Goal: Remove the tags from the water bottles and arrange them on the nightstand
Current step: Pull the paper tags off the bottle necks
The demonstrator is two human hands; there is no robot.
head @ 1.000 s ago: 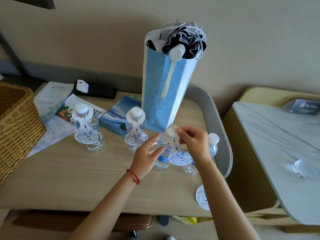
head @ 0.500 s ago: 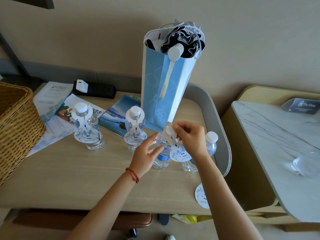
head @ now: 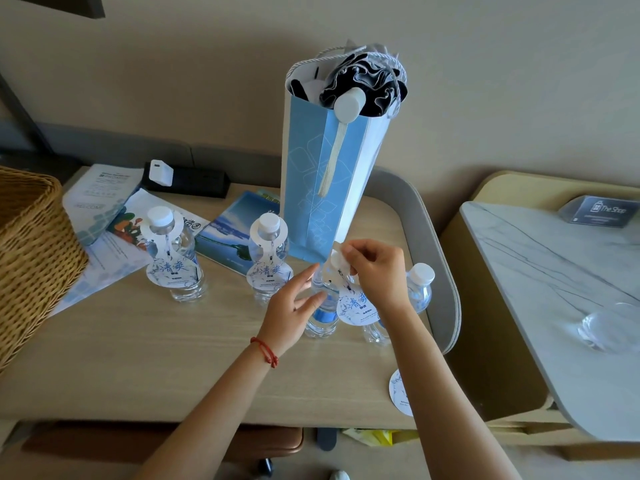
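Several clear water bottles with white caps stand on the wooden desk [head: 138,358]. Two on the left [head: 173,258] [head: 268,261] wear white neck tags with blue print. My right hand [head: 375,271] pinches the top of the tag [head: 353,303] at the neck of a third bottle [head: 323,306], the tag tilted off the cap. My left hand [head: 294,306] rests open against that bottle's left side. A fourth bottle [head: 417,285], untagged, stands behind my right wrist. One loose tag [head: 400,393] lies at the desk's right front edge.
A tall blue paper bag [head: 325,188] stands just behind the bottles. Brochures [head: 104,216] and a black box [head: 194,180] lie at the back left, a wicker basket [head: 31,251] at the far left. A marble-topped nightstand [head: 554,289] with a glass [head: 609,327] is at the right.
My right hand has lifted the tag's ring up off the third bottle's cap and tilted it rightward. The left hand keeps steadying the bottle.
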